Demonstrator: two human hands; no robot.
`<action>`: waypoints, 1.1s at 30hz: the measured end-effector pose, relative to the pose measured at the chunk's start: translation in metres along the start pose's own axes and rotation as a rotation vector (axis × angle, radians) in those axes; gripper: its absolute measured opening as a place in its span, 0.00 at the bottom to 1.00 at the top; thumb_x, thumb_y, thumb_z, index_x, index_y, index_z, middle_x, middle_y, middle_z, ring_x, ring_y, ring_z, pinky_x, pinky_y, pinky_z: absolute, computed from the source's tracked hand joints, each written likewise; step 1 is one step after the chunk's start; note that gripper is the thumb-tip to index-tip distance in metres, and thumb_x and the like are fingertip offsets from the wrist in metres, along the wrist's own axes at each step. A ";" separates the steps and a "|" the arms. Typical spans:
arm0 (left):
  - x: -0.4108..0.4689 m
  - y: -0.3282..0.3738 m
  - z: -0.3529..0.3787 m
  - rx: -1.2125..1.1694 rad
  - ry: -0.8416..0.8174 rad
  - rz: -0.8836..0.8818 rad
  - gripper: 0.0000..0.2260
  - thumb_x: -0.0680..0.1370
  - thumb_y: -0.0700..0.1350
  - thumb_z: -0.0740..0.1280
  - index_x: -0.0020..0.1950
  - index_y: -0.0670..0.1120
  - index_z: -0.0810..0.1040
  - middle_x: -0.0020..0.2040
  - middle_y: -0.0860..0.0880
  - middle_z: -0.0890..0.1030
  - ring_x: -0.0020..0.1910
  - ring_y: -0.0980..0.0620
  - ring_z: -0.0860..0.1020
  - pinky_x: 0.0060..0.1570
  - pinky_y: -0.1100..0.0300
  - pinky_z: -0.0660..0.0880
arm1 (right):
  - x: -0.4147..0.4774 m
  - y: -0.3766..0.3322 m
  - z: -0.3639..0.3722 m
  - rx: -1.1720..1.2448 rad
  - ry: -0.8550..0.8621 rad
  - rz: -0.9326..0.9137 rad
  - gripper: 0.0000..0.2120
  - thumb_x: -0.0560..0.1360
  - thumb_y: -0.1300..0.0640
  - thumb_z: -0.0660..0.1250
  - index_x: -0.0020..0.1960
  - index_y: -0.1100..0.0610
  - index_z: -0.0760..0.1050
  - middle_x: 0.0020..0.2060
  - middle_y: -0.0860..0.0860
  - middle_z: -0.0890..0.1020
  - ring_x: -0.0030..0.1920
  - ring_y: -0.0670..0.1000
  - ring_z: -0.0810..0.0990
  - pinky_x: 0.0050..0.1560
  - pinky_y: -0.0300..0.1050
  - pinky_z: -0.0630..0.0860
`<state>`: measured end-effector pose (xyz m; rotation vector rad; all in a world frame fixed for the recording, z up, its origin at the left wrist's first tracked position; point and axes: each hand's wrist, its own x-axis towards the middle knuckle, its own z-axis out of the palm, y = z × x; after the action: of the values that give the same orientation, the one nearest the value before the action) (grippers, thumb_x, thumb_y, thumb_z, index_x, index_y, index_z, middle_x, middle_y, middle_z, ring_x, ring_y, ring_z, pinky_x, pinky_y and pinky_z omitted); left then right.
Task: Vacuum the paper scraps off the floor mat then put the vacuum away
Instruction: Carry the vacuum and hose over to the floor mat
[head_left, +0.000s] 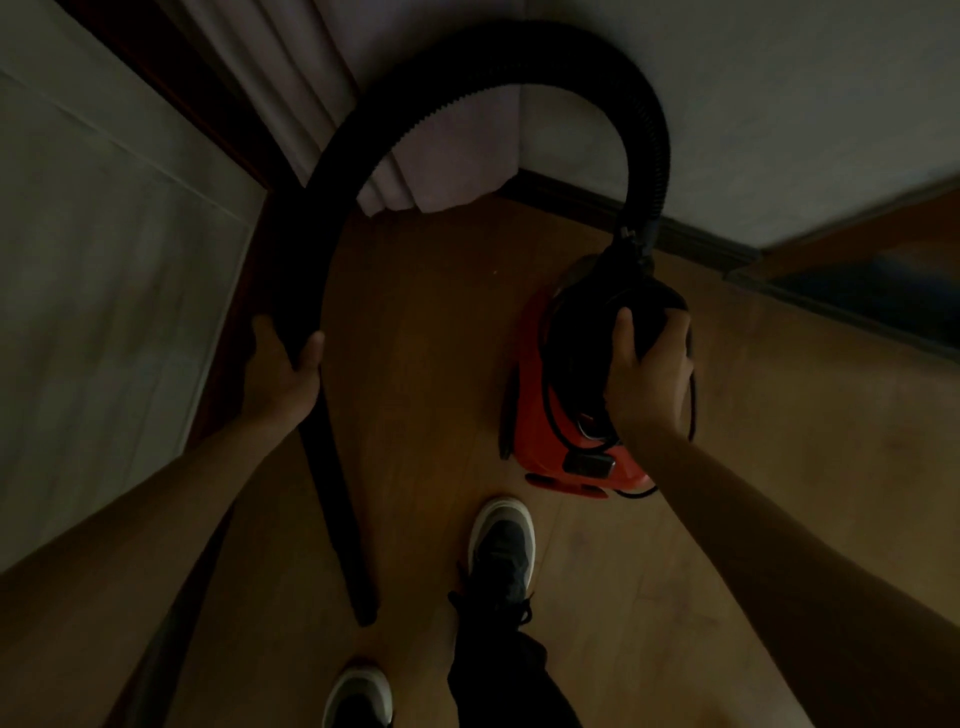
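A red canister vacuum with a black top hangs just above the wooden floor at the right. My right hand grips its black top handle. From the canister's front a black ribbed hose arches up and over to the left. My left hand is closed around the hose where it joins the rigid black wand, whose tip points down toward my feet. No floor mat or paper scraps are in view.
The room is dim. A pale curtain hangs in the far corner above a dark baseboard. A light panel or door runs along the left. My two shoes stand on the wooden floor.
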<state>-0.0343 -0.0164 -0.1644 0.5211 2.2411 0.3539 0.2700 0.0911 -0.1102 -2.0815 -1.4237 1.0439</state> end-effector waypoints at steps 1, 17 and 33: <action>-0.008 0.000 -0.006 -0.012 -0.005 0.028 0.35 0.82 0.59 0.57 0.82 0.48 0.43 0.81 0.44 0.56 0.78 0.43 0.59 0.75 0.49 0.58 | -0.005 -0.004 -0.005 -0.006 0.003 -0.005 0.17 0.82 0.51 0.59 0.64 0.62 0.65 0.40 0.43 0.72 0.35 0.39 0.73 0.25 0.27 0.69; -0.132 0.054 -0.110 -0.105 0.050 0.397 0.24 0.83 0.55 0.58 0.76 0.45 0.64 0.68 0.54 0.69 0.65 0.56 0.69 0.65 0.64 0.63 | -0.109 -0.098 -0.094 0.022 0.069 -0.091 0.16 0.82 0.48 0.58 0.62 0.60 0.66 0.42 0.46 0.73 0.36 0.42 0.74 0.28 0.36 0.70; -0.265 0.106 -0.234 -0.240 0.010 0.700 0.14 0.82 0.57 0.59 0.61 0.49 0.70 0.47 0.53 0.77 0.41 0.56 0.76 0.36 0.64 0.70 | -0.247 -0.208 -0.212 0.041 0.242 -0.157 0.12 0.83 0.50 0.57 0.55 0.59 0.67 0.36 0.51 0.75 0.30 0.50 0.76 0.23 0.37 0.64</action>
<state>-0.0252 -0.0682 0.2006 1.1626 1.9243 0.9632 0.2569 -0.0370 0.2540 -1.9553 -1.4035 0.7261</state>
